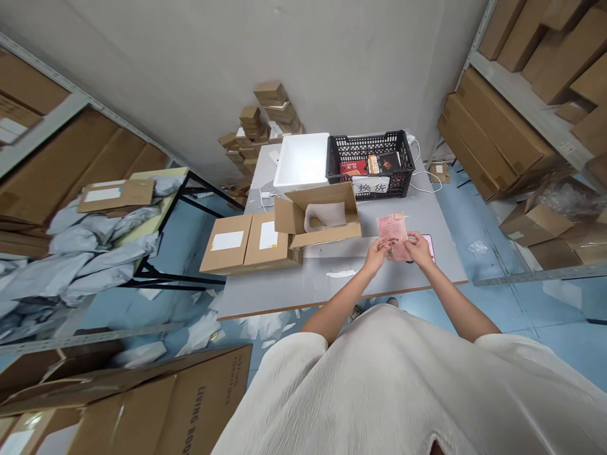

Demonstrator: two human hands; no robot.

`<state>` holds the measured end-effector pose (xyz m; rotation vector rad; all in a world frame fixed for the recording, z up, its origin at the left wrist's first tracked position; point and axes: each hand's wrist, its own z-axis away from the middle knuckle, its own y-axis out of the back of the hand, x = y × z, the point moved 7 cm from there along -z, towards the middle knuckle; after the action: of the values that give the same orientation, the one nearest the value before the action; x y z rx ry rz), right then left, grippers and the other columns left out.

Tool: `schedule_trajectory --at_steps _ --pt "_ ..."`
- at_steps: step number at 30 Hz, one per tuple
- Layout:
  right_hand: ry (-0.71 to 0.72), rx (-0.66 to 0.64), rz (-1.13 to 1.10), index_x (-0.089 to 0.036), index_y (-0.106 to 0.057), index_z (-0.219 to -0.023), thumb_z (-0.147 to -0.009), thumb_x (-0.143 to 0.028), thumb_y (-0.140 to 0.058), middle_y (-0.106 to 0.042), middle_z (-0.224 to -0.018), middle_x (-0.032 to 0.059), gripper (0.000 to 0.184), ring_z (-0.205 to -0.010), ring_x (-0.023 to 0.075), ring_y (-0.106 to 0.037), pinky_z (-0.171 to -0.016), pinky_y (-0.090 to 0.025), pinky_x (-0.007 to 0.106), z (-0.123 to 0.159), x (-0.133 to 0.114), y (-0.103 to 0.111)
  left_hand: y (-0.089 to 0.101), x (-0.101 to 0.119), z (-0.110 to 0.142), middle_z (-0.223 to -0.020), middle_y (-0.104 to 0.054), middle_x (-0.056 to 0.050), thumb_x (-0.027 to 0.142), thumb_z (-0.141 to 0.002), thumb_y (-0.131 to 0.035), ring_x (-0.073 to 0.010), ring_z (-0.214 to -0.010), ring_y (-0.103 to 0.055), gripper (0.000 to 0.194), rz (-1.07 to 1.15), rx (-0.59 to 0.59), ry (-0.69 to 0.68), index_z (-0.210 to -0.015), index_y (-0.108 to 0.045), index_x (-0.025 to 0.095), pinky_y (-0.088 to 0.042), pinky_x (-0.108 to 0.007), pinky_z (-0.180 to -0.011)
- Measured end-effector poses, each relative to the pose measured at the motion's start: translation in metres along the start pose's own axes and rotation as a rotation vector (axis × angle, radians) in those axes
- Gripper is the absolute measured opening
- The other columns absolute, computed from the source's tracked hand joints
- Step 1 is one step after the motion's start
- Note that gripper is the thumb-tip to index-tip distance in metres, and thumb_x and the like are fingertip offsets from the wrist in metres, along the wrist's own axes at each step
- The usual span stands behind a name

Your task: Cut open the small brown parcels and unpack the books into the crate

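Observation:
Both my hands meet over the grey table (294,284) and pinch the lower edge of a pink paper slip (391,229). My left hand (377,254) grips its lower left part, my right hand (418,246) its lower right. A pink-edged flat thing (429,243) lies on the table under my right hand. An open cardboard box (318,218) with white wrapping inside stands just left of the slip.
Two sealed labelled boxes (246,243) lie left of the open box. A black crate (370,161) with books and a white foam box (302,159) stand at the table's far end. Shelves of cartons line both sides. Grey mailer bags (90,253) pile at left.

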<state>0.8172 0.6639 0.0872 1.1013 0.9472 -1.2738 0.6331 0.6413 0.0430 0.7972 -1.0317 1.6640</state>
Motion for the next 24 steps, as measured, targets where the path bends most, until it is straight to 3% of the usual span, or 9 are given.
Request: schedule_trajectory --at_steps 2,4,7,11,15,19,22,24 --pt "0.093 -0.051 0.067 -0.023 -0.071 -0.108 -0.077 -0.051 -0.076 -0.082 -0.088 0.0043 0.042 -0.079 0.0246 -0.075 -0.072 -0.06 0.036 0.006 -0.009 -0.013 -0.011 0.006 0.002 -0.131 -0.079 -0.014 0.04 -0.086 -0.086 -0.029 -0.125 -0.074 0.049 0.084 -0.086 0.001 -0.13 -0.073 0.023 -0.052 -0.047 -0.112" --pt "0.221 -0.112 0.129 -0.024 -0.077 -0.11 -0.08 -0.049 -0.075 -0.085 -0.11 0.0092 0.039 -0.102 0.0283 -0.078 -0.091 -0.063 0.042 0.014 -0.019 -0.026 -0.016 0.014 0.002 -0.129 -0.08 -0.012 0.047 -0.086 -0.088 -0.0268 -0.122 -0.074 0.049 0.14 -0.109 -0.037 -0.126 -0.074 0.023 -0.053 -0.044 -0.111" --pt "0.361 -0.172 0.209 -0.028 -0.083 -0.112 -0.083 -0.043 -0.077 -0.081 -0.132 0.0096 0.034 -0.131 0.0314 -0.071 -0.117 -0.054 0.049 0.021 -0.029 -0.039 -0.011 0.024 0.001 -0.116 -0.081 -0.009 0.056 -0.084 -0.089 -0.0237 -0.11 -0.075 0.047 0.151 -0.062 -0.088 -0.111 -0.074 0.021 -0.056 -0.039 -0.104" --pt "0.327 -0.149 0.235 -0.029 -0.084 -0.114 -0.085 -0.036 -0.074 -0.078 -0.138 0.0094 0.031 -0.14 0.0305 -0.066 -0.127 -0.045 0.05 0.011 -0.025 -0.032 0.003 0.028 -0.003 -0.103 -0.082 -0.008 0.062 -0.084 -0.088 -0.0227 -0.097 -0.075 0.049 0.128 0.023 -0.082 -0.103 -0.073 0.02 -0.059 -0.036 -0.091" --pt "0.16 0.001 0.244 -0.025 -0.078 -0.126 -0.082 -0.035 -0.076 -0.075 -0.141 0.012 0.045 -0.133 0.03 -0.068 -0.12 -0.052 0.049 -0.01 -0.007 -0.004 0.013 0.031 -0.008 -0.104 -0.082 -0.008 0.067 -0.082 -0.088 -0.0236 -0.096 -0.075 0.053 0.125 0.061 -0.107 -0.101 -0.074 0.019 -0.06 -0.035 -0.088" --pt "-0.078 -0.08 0.132 -0.022 -0.077 -0.113 -0.077 -0.041 -0.08 -0.081 -0.103 0.0073 0.041 -0.094 0.0249 -0.075 -0.087 -0.062 0.038 -0.018 0.019 0.007 0.02 0.037 -0.013 -0.099 -0.082 -0.006 0.071 -0.084 -0.084 -0.0224 -0.096 -0.074 0.054 0.123 0.127 -0.132 -0.098 -0.073 0.02 -0.059 -0.034 -0.089" --pt "-0.137 -0.155 0.042 -0.022 -0.077 -0.098 -0.073 -0.05 -0.084 -0.074 -0.078 0.0015 0.039 -0.068 0.0185 -0.067 -0.064 -0.054 0.03 -0.017 0.024 0.007 0.018 0.042 -0.016 -0.097 -0.081 -0.005 0.067 -0.089 -0.08 -0.0216 -0.093 -0.073 0.048 0.109 0.116 -0.107 -0.099 -0.073 0.021 -0.059 -0.032 -0.085" --pt "-0.124 -0.122 -0.018 -0.022 -0.076 -0.098 -0.07 -0.055 -0.086 -0.069 -0.071 -0.0012 0.045 -0.063 0.0158 -0.062 -0.06 -0.051 0.029 -0.018 0.019 0.01 0.013 0.046 -0.018 -0.099 -0.08 -0.005 0.059 -0.09 -0.08 -0.0214 -0.092 -0.072 0.04 0.068 0.085 -0.102 -0.102 -0.074 0.021 -0.058 -0.032 -0.084"
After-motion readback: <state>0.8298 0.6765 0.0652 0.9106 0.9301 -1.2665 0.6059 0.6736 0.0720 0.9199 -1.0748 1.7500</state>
